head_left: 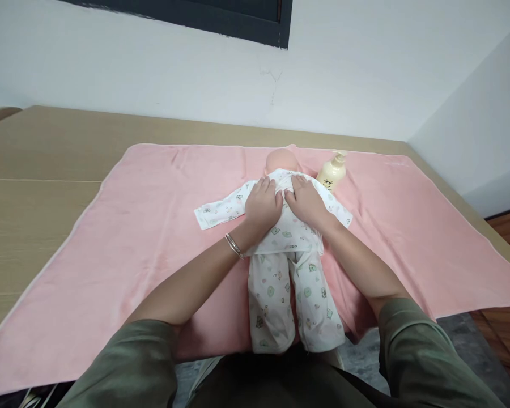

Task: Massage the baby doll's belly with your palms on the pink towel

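Note:
A baby doll (281,161) lies stretched out, its bald head away from me. It wears a white printed top (293,237) and matching trousers (271,300), with the sleeves spread to both sides. My left hand (263,204) rests flat on the left upper part of the top, and a silver bangle circles that wrist. Across from it, my right hand (306,199) lies on the right upper part, fingers stretched out. The thumbs almost meet in the middle. Whether the doll lies on its front or back I cannot tell.
Beneath the doll a pink blanket (174,226) covers much of the wooden table (38,226) and hangs over its near edge. A cream pump bottle (332,173) stands just right of the doll's head. A white wall (195,79) rises behind the table.

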Demonstrator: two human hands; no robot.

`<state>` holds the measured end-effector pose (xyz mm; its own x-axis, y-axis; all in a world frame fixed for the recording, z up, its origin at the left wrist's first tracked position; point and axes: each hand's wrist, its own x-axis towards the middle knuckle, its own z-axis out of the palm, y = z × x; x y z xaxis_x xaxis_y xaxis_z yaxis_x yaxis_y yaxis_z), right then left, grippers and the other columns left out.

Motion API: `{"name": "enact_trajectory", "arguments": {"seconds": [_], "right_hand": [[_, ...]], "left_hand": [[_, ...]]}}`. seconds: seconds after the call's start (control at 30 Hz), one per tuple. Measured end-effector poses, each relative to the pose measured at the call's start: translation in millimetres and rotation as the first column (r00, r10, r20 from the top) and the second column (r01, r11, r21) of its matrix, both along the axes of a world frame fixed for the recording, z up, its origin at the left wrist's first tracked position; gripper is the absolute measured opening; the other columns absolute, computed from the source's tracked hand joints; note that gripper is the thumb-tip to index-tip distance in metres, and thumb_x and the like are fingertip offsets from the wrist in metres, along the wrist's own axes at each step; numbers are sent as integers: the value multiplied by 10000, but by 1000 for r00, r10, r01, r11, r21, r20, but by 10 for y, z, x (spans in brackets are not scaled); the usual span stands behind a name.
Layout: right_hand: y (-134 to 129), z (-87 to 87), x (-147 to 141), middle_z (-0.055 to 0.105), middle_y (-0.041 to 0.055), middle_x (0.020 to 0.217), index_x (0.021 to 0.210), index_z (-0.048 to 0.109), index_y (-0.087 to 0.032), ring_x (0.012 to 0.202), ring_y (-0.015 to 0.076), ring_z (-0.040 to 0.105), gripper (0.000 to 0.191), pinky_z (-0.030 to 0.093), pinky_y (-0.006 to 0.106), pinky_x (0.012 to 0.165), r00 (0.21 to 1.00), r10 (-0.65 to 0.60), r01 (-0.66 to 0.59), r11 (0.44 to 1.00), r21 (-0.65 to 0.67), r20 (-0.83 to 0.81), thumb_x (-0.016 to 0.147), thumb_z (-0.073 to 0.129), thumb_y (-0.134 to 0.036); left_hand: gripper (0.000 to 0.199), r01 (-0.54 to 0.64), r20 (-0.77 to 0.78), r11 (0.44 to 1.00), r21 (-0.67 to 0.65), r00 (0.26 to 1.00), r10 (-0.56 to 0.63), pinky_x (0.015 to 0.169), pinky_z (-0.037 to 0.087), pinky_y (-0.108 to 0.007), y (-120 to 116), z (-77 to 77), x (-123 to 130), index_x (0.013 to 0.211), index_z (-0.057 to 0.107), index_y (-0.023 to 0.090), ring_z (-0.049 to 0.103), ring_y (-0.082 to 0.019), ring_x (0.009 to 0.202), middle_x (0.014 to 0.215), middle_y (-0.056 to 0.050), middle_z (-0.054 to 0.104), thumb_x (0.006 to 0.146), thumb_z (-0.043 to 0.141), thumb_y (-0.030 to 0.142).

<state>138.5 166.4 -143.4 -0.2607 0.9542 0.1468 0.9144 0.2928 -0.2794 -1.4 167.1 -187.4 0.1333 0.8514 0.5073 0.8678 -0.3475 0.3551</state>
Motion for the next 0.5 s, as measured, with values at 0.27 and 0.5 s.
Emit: {"name": "enact_trajectory", "arguments": {"seconds": [0.27, 0.5], "right_hand": [[-126, 37, -60, 462, 259, 1456, 1416, 431, 58, 1410, 343, 392, 537, 307, 447, 1190, 999, 23, -23, 999, 24, 33, 983, 349, -249], [110, -89, 26, 385, 234, 1520, 1442, 391, 31, 1453, 330, 316, 571, 236, 471, 1223, 996, 31, -28, 999, 33, -88, 970, 397, -289]], "left_hand": [[488, 10, 1, 997, -77, 1000, -10, 1164, 349, -553, 51, 21, -20, 1325, 542, 9, 455, -362, 1378, 1414, -241, 536, 951, 381, 277], [458, 39, 45, 999, 1, 998, -39, 1149, 383, -546, 35, -44, -35, 1280, 583, 41, 495, -334, 1351, 1375, -210, 584, 955, 361, 274]]}}
